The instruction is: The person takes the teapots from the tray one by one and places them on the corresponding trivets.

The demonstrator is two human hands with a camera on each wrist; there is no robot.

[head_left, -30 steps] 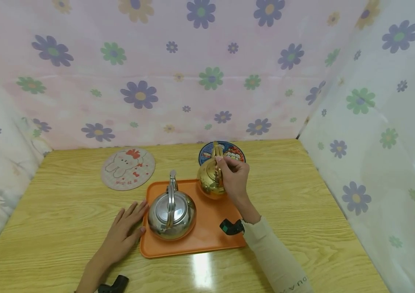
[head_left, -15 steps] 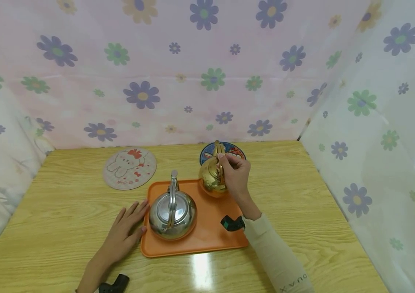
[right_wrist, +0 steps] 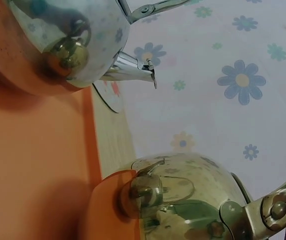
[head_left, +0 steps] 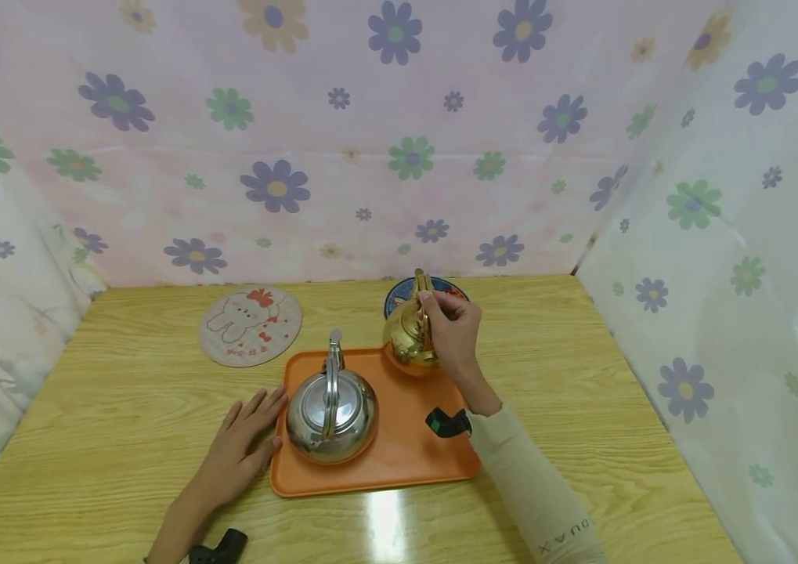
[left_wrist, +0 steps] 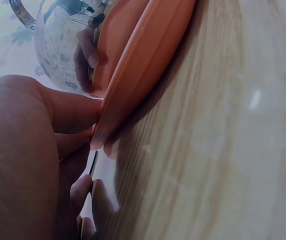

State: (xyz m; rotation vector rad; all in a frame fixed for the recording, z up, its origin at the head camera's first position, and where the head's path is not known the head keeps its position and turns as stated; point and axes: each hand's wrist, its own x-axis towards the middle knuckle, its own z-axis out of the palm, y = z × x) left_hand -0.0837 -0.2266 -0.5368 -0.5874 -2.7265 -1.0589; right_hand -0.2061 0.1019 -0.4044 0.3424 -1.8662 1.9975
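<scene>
My right hand pinches the handle of a small gold kettle. The kettle is over the back right edge of an orange tray; whether its base touches the tray I cannot tell. In the right wrist view the gold kettle shows up close at the bottom. A larger silver kettle stands on the tray's left half, spout toward the back. With fingers stretched out, my left hand rests against the tray's left edge. The left wrist view shows those fingers touching the tray rim.
A round blue patterned mat lies behind the gold kettle, partly hidden by it and the hand. At the back left lies a round pale rabbit mat. Flowered cloth hangs behind and beside the wooden table.
The gold kettle has moved slightly up and toward the back in the right hand, covering more of the blue mat. The left hand and silver kettle have stayed in place.
</scene>
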